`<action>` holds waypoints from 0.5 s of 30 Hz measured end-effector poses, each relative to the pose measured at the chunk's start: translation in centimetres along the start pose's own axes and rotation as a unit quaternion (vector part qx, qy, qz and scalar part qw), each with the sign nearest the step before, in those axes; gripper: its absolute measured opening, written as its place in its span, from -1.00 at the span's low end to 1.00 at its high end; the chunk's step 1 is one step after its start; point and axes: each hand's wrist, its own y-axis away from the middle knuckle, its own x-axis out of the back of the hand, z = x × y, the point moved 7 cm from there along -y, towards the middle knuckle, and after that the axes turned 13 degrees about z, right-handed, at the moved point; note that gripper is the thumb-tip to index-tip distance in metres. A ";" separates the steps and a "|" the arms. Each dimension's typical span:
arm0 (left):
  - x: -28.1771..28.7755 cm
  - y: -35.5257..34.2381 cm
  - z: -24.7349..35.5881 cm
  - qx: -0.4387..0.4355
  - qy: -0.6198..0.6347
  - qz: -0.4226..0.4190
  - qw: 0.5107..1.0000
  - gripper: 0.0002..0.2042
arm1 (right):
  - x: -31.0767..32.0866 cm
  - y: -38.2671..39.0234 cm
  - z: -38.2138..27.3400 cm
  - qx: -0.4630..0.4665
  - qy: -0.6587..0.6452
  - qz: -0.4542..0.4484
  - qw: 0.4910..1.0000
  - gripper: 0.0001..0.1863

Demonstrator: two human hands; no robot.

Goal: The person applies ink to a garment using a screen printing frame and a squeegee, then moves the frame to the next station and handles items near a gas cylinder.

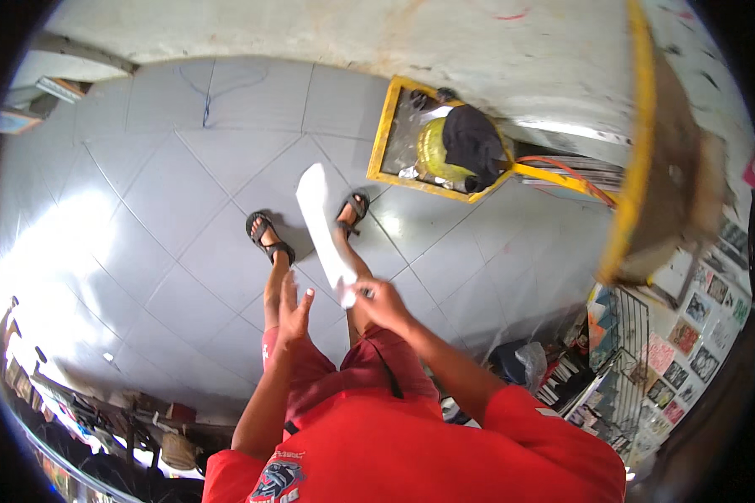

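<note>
A long white strip (316, 210), paper or cloth, I cannot tell which, stretches away from me above my right foot. Its near end is pinched in my right hand (381, 303), whose fingers are bent and slightly blurred. My left hand (294, 312) is held a little to the left of the strip, apart from it. Its thumb and fingers are spread, with nothing in them. Both hands are in front of my red shorts (344, 369), above the tiled floor.
At the far right, a yellow-framed stand (383, 126) on the floor carries a yellow-green round item with dark cloth (471, 144). A yellow-edged board (637, 151) juts out at right. Wire racks (633, 335) and pinned pictures (684, 335) line the right side. Clutter fills the lower left.
</note>
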 end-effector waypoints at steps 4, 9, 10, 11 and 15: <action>-5.5 6.7 4.5 0.219 0.284 -0.140 0.923 -0.63 | 1.3 8.7 -4.4 0.077 -0.026 -0.115 0.990 -0.83; -6.7 9.8 3.7 0.150 0.289 -0.062 0.944 -0.73 | 8.2 11.7 -2.9 0.101 0.098 -0.056 0.988 -0.75; -7.2 10.6 2.7 0.144 0.274 -0.044 0.950 -0.74 | 9.2 11.2 -0.8 0.152 0.079 -0.003 0.985 -0.73; -8.3 12.3 2.6 0.149 0.270 -0.060 0.949 -0.72 | 10.1 11.0 1.7 0.198 0.058 0.049 0.977 -0.70; -15.1 18.5 0.6 0.107 0.270 -0.080 0.954 -0.71 | 12.4 10.6 5.0 0.215 0.065 0.057 0.973 -0.63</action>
